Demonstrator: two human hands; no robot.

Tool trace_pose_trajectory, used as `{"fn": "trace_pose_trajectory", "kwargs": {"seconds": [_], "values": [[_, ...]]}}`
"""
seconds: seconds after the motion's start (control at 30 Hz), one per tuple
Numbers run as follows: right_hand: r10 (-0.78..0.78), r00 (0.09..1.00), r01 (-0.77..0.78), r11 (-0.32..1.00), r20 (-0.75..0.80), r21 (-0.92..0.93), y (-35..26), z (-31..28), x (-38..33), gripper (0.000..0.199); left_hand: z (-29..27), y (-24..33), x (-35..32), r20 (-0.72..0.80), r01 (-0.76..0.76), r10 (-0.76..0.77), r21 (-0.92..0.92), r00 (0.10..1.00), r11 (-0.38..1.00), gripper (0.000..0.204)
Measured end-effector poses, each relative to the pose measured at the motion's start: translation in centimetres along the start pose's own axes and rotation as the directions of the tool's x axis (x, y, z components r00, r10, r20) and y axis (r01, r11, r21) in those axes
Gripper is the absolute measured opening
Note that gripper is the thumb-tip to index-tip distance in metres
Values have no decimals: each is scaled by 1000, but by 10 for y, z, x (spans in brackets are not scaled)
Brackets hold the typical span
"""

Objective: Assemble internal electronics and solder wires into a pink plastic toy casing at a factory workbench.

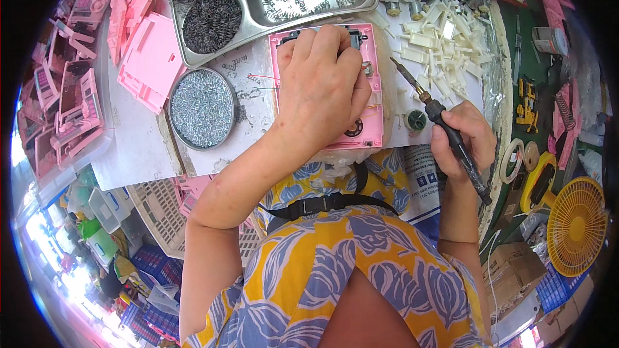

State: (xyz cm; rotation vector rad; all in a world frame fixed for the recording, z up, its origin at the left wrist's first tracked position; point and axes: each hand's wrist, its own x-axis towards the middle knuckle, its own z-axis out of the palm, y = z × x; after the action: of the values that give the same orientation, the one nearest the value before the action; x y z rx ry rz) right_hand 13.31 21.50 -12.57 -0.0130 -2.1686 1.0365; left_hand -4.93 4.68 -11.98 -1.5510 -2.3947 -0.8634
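Observation:
A pink plastic casing [376, 130] lies in front of me on the work table. My left hand [320, 84] rests over it with fingers curled down at the dark grey part [355, 38] along its far end. The fingertips are hidden, so what they pinch cannot be seen. Thin wires [261, 79] stick out left of the casing, and a round black part [354, 128] shows in it near my wrist. To the right, my right hand [469, 136] is closed round the dark handle of a soldering iron [436, 111], its tip pointing up and left, apart from the casing.
Behind the casing stands a metal tray [258, 31] of dark springs. A round tin [202, 109] of small metal pieces is at left, near pink panels [152, 58]. White plastic parts [445, 38] and a small green-topped pot [416, 120] lie right. A yellow fan [576, 225] stands far right.

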Motion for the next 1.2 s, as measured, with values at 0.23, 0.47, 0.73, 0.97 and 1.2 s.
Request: {"fn": "trace_pose_trajectory", "kwargs": {"seconds": [0.23,0.47,0.73,0.97,1.2], "values": [[6,1000,-6,1000,3,-14,-1,-2,3,27,-1,1,1,-1,-3,3,-8,1000,1000,13],[23,1000,-23,1000,8,-19,-2,-2,5,26,-1,1,0,-18,-8,8,-6,1000,1000,13],[23,1000,-23,1000,14,-16,-3,-4,7,26,-1,1,1,-23,-11,11,-17,1000,1000,13],[10,1000,-9,1000,15,-19,-5,-6,7,27,-26,-5,-2,-23,17,-20,-105,1000,994,36],[25,1000,-25,1000,-16,14,-4,-8,8,26,-83,-61,-22,474,-49,15,60,881,997,27]]}}
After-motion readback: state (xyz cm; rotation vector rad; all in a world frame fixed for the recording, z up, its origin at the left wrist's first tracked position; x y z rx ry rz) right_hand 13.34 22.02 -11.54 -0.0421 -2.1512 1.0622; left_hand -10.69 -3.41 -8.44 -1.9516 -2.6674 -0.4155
